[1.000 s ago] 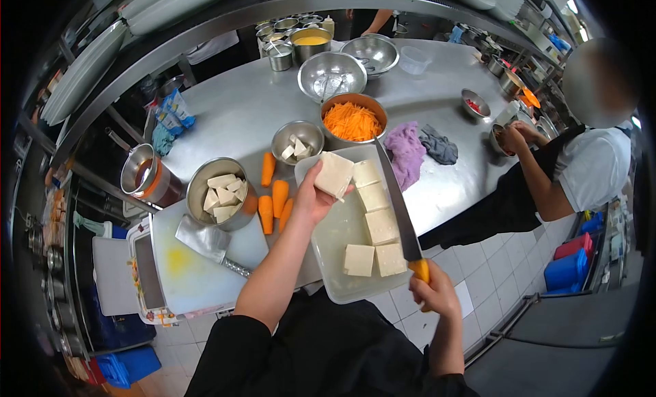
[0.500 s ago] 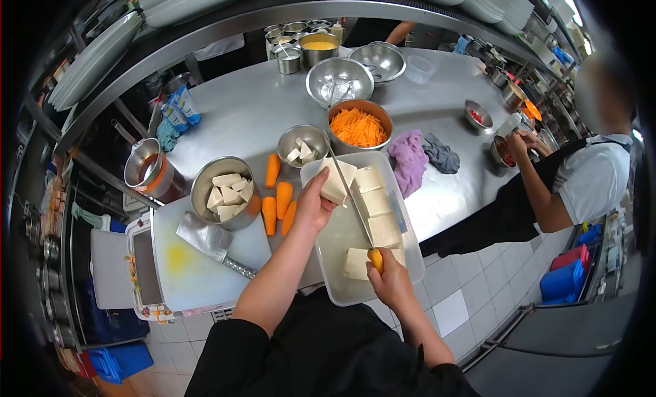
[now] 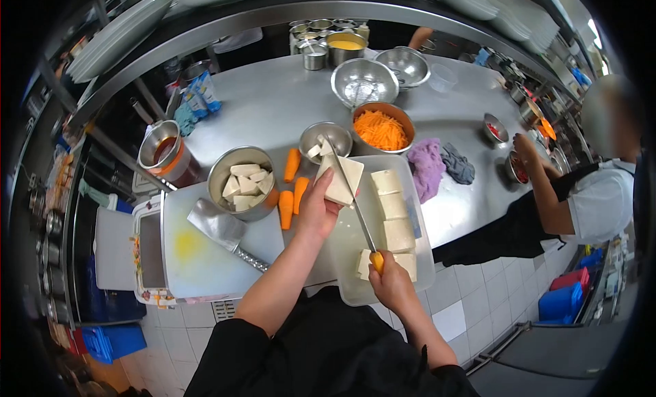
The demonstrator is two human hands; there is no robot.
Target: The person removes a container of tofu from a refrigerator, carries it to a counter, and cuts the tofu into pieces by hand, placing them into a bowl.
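In the head view, my left hand (image 3: 319, 209) is closed around a white tofu block (image 3: 343, 182), holding it up over the left rim of a translucent plastic tub (image 3: 347, 243). My right hand (image 3: 394, 282) grips a long knife (image 3: 363, 223) by its yellow handle. Its blade lies across the top of the held block, the tip pointing to a small steel bowl (image 3: 336, 132) with a few tofu pieces (image 3: 318, 149) in it. Several more tofu blocks (image 3: 399, 234) stand along the tub's right side. Left of my hand, a steel pot (image 3: 249, 155) contains cut tofu pieces (image 3: 246, 185).
Peeled carrots (image 3: 285, 210) lie between pot and tub. A cleaver (image 3: 217, 223) rests on the white cutting board (image 3: 195, 277). Beyond are shredded carrot (image 3: 383, 130) in a pot, a purple cloth (image 3: 426, 170) and steel bowls (image 3: 364, 83). A co-worker (image 3: 601, 202) stands at the right.
The camera has shifted, so the table's things appear further right. My left hand and the tofu block have moved left relative to the tub, and the block's broad face now shows more. The knife stays on it.
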